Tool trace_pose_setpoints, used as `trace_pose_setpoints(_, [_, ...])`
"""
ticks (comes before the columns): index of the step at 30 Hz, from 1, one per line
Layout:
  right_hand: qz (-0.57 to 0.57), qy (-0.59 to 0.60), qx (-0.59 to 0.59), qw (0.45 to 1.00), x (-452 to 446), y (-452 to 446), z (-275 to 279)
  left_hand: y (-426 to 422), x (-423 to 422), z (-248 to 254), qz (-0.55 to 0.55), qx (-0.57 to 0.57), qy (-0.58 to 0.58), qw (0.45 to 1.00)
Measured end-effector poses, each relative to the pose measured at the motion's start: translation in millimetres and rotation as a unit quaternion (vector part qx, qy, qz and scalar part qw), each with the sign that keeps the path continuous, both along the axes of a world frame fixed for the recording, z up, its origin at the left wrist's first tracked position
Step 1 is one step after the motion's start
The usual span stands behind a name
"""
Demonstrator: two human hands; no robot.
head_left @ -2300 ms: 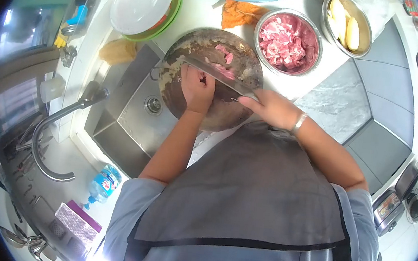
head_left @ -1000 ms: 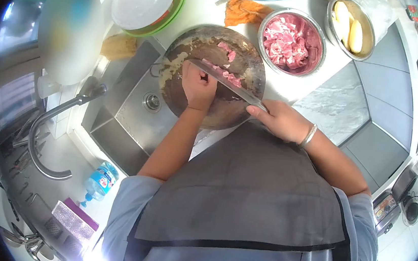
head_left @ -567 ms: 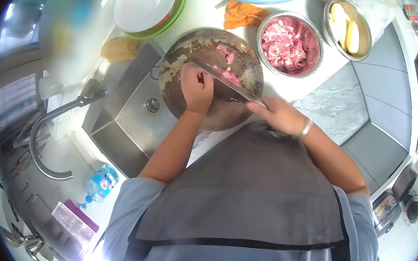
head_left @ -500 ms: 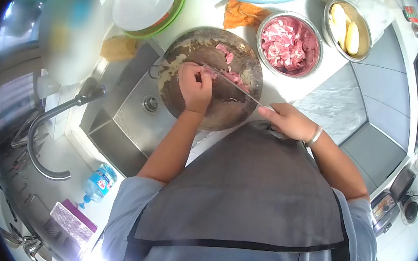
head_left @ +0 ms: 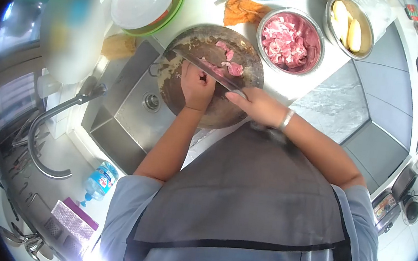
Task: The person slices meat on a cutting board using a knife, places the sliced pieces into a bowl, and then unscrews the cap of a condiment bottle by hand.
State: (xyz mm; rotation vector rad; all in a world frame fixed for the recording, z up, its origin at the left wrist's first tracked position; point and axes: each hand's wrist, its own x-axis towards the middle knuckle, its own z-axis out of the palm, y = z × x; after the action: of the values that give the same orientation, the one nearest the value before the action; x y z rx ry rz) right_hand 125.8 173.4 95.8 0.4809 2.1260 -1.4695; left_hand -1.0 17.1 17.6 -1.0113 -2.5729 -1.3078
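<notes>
A kitchen knife is in my right hand, which is wrapped round its handle. The blade points up and left across a round, worn chopping board. Just below the blade my left hand is closed, fingers curled in; the blade partly hides the fingertips, so what they pinch is unclear. Pink meat pieces lie on the board beyond the blade, some right along its edge. To the right of the board stands a metal bowl of cut meat.
An oval metal bowl holds pale peeled pieces. An orange cloth lies behind the board. White and green plates are stacked at the upper left. The sink, tap and a blue soap bottle are on the left.
My right hand has moved left and up, carrying the knife further across the board. Another meat piece now shows beyond the blade. My left hand has stayed nearly in place.
</notes>
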Motion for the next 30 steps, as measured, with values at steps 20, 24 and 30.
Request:
trace_pose_setpoints(20, [-0.007,-0.084,-0.041,0.996,45.8,18.6,44.7,-8.5,4.5,-8.6,0.031,-0.01,-0.009,0.999])
trace_pose_setpoints(24, [0.016,-0.05,0.0,0.999,23.5,10.1,27.6,-2.6,5.5,2.4,0.014,0.002,-0.001,1.0])
trace_pose_setpoints(30, [0.011,0.018,0.041,0.999,-0.6,-6.0,-7.3,-7.6,4.1,-0.2,0.011,-0.013,0.009,1.0])
